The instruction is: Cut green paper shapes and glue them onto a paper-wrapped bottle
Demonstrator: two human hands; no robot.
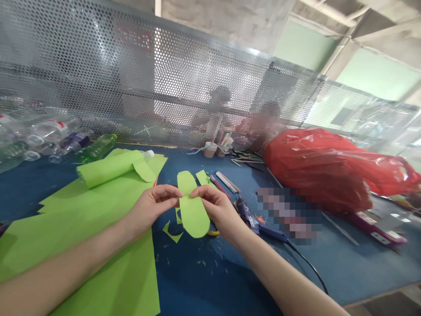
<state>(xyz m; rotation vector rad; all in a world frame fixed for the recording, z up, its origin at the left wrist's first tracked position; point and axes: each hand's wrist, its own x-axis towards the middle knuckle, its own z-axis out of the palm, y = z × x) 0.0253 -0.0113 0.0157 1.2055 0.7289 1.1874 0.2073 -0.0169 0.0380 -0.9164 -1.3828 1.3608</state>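
Observation:
Both hands pinch a long, round-ended green paper cutout at its narrow middle, above the blue table. My left hand has thumb and forefinger closed on the left edge, while my right hand grips the right edge the same way. Below the cutout lie green paper scraps. Under my left forearm spreads a large green sheet, and on it lies a bottle wrapped in green paper. Just right of my right hand is a blue glue gun with a black cord. A yellow handle shows partly beneath that hand.
Clear plastic bottles and a green bottle lie at the back left. Small cups of markers stand near the perforated metal screen. A bulky red plastic bag sits at the right, above a purple box. People are beyond the screen.

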